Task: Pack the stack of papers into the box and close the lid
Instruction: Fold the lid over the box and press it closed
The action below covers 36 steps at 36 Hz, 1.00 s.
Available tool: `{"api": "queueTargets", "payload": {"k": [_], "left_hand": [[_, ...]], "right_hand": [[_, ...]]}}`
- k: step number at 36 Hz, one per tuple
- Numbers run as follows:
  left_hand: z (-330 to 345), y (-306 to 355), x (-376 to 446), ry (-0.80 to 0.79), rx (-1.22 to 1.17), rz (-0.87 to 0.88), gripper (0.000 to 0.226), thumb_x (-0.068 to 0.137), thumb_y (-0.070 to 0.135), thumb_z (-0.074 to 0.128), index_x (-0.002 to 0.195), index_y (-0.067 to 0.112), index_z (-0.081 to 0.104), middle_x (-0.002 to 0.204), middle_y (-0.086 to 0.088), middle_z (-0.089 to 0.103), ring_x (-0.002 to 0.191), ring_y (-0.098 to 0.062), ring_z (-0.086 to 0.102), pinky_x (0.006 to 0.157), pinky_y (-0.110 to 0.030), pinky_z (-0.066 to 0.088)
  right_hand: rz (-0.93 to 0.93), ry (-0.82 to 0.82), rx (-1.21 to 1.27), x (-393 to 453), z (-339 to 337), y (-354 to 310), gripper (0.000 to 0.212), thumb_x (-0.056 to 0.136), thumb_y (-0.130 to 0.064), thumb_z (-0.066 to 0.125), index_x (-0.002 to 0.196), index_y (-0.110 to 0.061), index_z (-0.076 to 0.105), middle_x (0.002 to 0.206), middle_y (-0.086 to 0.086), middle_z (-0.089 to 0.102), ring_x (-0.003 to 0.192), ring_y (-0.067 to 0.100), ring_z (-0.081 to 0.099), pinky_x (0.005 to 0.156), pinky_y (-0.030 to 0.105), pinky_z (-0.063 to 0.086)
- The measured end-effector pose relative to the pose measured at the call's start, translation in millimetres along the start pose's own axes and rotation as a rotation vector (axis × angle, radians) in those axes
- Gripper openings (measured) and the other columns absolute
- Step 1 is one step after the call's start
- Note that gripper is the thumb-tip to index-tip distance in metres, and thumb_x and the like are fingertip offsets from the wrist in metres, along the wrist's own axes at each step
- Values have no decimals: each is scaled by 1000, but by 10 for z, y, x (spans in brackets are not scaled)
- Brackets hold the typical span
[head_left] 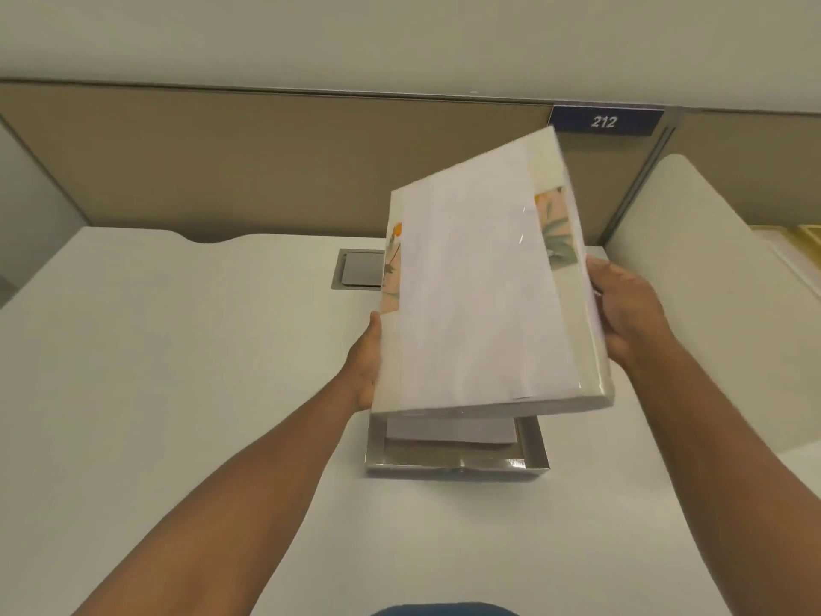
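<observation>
You hold the lid (484,282) tilted above the box (457,464), left hand (366,362) and right hand (622,304) clasping opposite edges (for alignment, likely); the papers (451,431) lie inside the box.

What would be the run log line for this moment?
left hand: holds lid | right hand: holds lid | white floral cardboard lid: tilted above box | silver-lined open box: papers inside

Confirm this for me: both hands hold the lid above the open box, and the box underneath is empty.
Not quite. Both hands, left hand and right hand, do hold the lid tilted above the open box, but the box is not empty: the head view shows white papers lying inside it.
</observation>
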<state>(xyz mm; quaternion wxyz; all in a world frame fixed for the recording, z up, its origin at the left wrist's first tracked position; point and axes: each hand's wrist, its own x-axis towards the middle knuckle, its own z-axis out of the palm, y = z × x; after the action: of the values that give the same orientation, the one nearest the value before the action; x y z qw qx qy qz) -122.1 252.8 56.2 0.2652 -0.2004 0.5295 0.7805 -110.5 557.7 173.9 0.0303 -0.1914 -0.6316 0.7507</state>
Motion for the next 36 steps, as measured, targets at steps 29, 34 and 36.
{"api": "queueTargets", "payload": {"k": [29,34,36], "left_hand": [[-276,-332,208,341,223,-131,45,94,41,60,121,6,60,113,-16,68,99,-35,66,81,-45,55],[-245,-223,238,308,286,-49,43,98,39,55,130,10,56,122,-13,65,101,-31,64,83,-42,54],[-232,-171,222,255,278,-31,43,96,38,59,132,15,56,116,-9,68,93,-26,66,72,-35,54]], "right_hand": [[223,43,-597,-202,-314,1638,65,91,-49,59,145,-15,44,147,4,48,132,23,46,105,39,41],[193,47,-665,-118,-218,1619,47,94,-52,48,122,-15,56,110,-1,50,100,18,48,86,31,39],[172,52,-698,-81,-198,1601,42,95,-53,45,118,-19,55,113,0,51,103,19,50,89,33,41]]}}
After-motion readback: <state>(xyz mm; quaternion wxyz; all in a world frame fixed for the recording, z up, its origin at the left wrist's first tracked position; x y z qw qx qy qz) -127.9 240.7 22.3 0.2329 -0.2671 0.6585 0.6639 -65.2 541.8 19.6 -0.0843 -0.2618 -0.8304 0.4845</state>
